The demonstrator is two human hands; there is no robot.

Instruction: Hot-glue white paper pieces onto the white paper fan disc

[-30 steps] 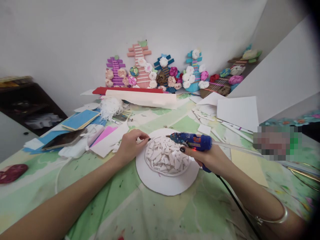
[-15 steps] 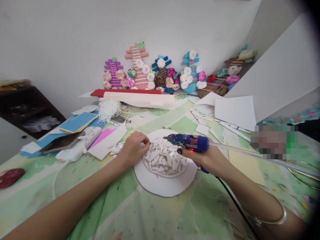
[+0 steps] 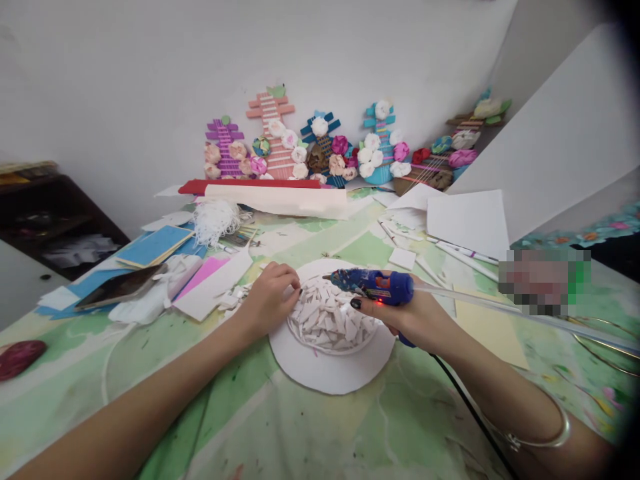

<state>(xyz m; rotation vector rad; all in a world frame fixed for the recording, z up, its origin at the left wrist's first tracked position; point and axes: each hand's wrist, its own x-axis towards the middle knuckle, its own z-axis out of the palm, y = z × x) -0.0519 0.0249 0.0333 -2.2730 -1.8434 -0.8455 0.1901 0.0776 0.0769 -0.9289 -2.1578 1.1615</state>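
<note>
My right hand (image 3: 405, 317) is wrapped round a blue hot glue gun (image 3: 373, 285) whose small red light glows. A long clear glue stick (image 3: 465, 298) runs out of its back, and the nozzle points left over a heap of torn white pieces (image 3: 333, 317). This heap fills a round area on a white cardboard disc (image 3: 330, 377) lying on the table. At the heap's left edge rests my left hand (image 3: 273, 297), its fingers curled and thumb close to them. Whatever may be between those fingertips is hidden.
Decorated cardboard guitars with paper flowers (image 3: 273, 140) lean along the wall. Left lie a ball of white string (image 3: 216, 223), a phone (image 3: 120, 287), blue sheets (image 3: 157, 245) and white card. Right are white boards (image 3: 467, 220), pens and a yellow sheet (image 3: 487, 327). The gun's black cord (image 3: 463, 400) trails forward.
Both hands keep nearly the same pose, the glue gun still over the white pieces. The whole view has shifted very slightly.
</note>
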